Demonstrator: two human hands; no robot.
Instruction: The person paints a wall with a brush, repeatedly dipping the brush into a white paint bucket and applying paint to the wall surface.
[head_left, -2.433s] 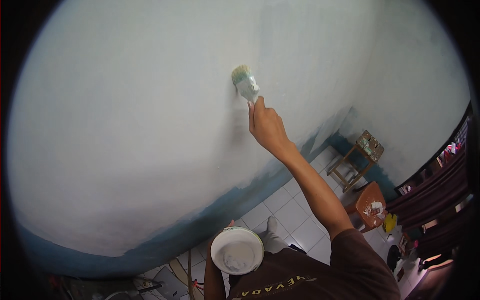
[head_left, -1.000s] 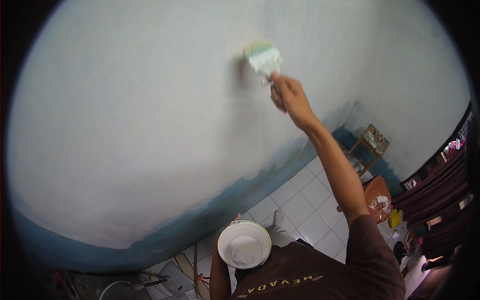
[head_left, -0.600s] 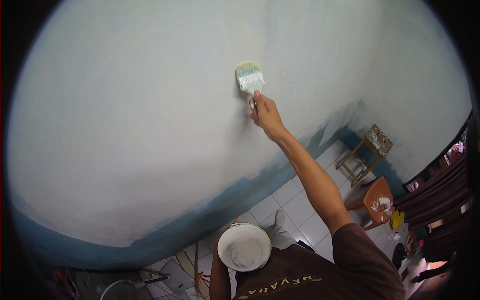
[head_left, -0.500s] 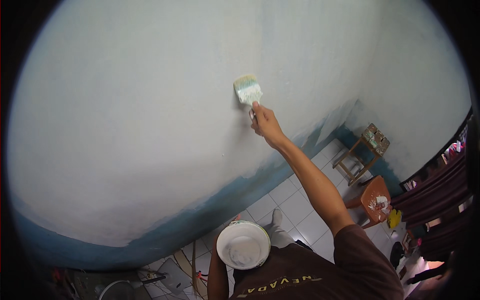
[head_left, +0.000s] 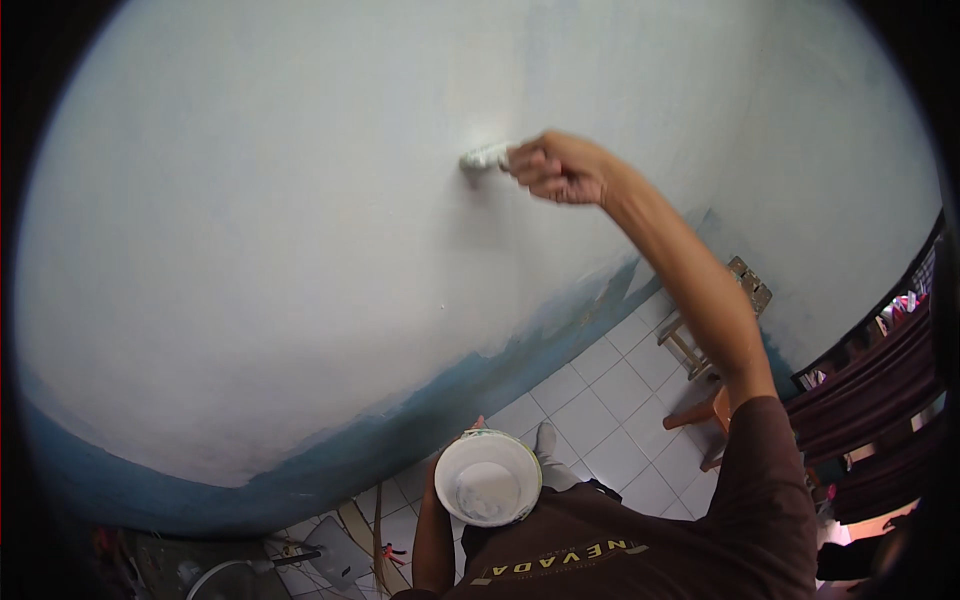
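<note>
My right hand (head_left: 562,168) is closed round the handle of a paintbrush (head_left: 484,157). The brush is turned sideways with its bristle end at the wall (head_left: 250,220); a blur hides the exact contact. White paint covers the wall's upper part, and a teal-blue band (head_left: 440,415) runs along its bottom. Close to my body, my left hand (head_left: 476,425) holds a white bucket (head_left: 447,474) with white paint inside. Only the fingertips show past the bucket's far rim; the rest of that hand is hidden behind it.
A paint-spattered wooden stool (head_left: 752,285) stands by the right corner, partly behind my right arm. An orange-brown chair (head_left: 712,412) is nearer. Dark red curtains (head_left: 870,370) hang at the right. A standing fan (head_left: 215,580) and cables lie lower left, on white floor tiles (head_left: 590,410).
My right hand has moved up and to the right, and the brush has turned from pointing upward to pointing left. The bucket stays nearly in place in my left hand.
</note>
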